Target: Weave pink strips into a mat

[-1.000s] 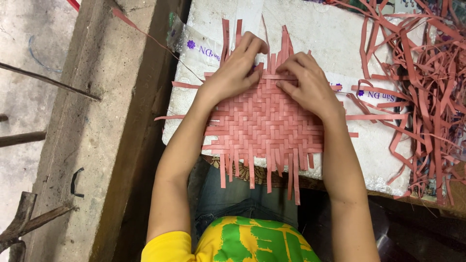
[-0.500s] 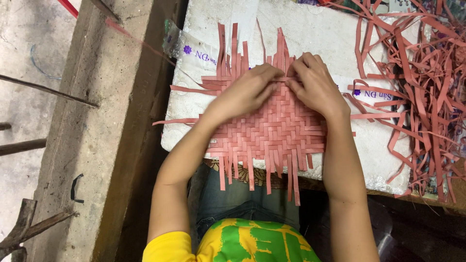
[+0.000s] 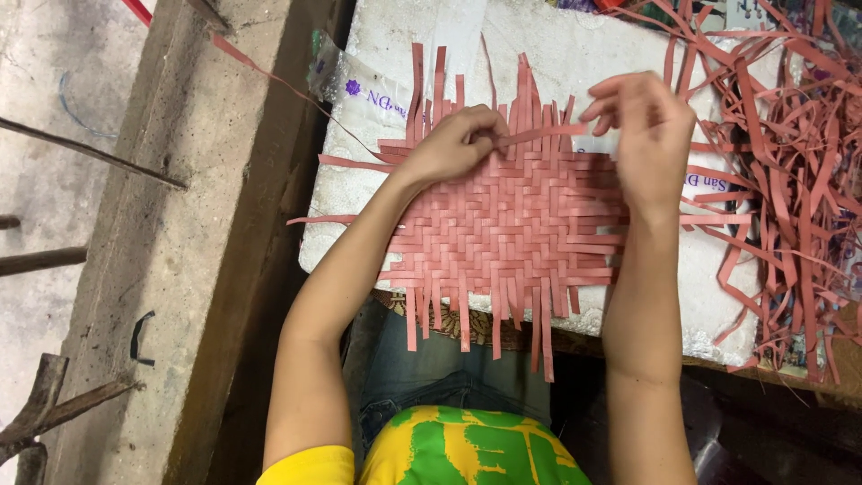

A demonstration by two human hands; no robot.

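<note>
White foam board [image 3: 377, 193], laid over a rough wooden bench, is being used as the working surface, and a woven mat [image 3: 512, 224] of pinkish-red strips is lying on it, directly under both hands. One horizontal strip [image 3: 539, 136] is being stretched between the hands at the far edge of the mat. Its near end is being pinched and pressed down by the left hand [image 3: 453, 144], whose fingers are curled closed on it. The other end is being held by the right hand [image 3: 651, 135], raised a little above the mat, with thumb and fingertips closed narrowly on the strip and the remaining fingers spread.

Judging from this, a new cross strip is being threaded through the upright strips of the top row. The next move is probably calling for the strip to be passed over and under in alternation, then pushed tight against the row before it.

Compared with half a second ago, the hands are being held apart: earlier they were lying close together and flat on the mat's upper part, and now the right hand is being lifted away to its own side.

Beyond the right hand, a loose pile of spare strips [image 3: 790, 180] is lying tangled.
</note>
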